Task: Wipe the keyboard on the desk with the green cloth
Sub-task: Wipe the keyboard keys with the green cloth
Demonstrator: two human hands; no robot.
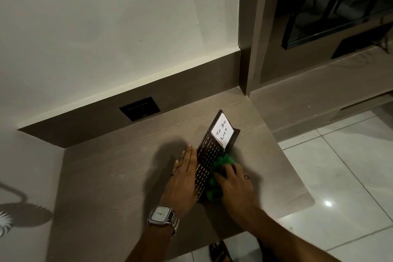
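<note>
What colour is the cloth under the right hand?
Green. The cloth shows best in the head view, bunched under the right hand on the keyboard.

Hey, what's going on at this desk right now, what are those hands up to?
A person is wiping a small dark keyboard on the wooden desk. The right hand presses a green cloth onto the keys, while the left hand, a watch on its wrist, lies flat against the keyboard's left edge. A white To Do List card stands at the far end.
</note>
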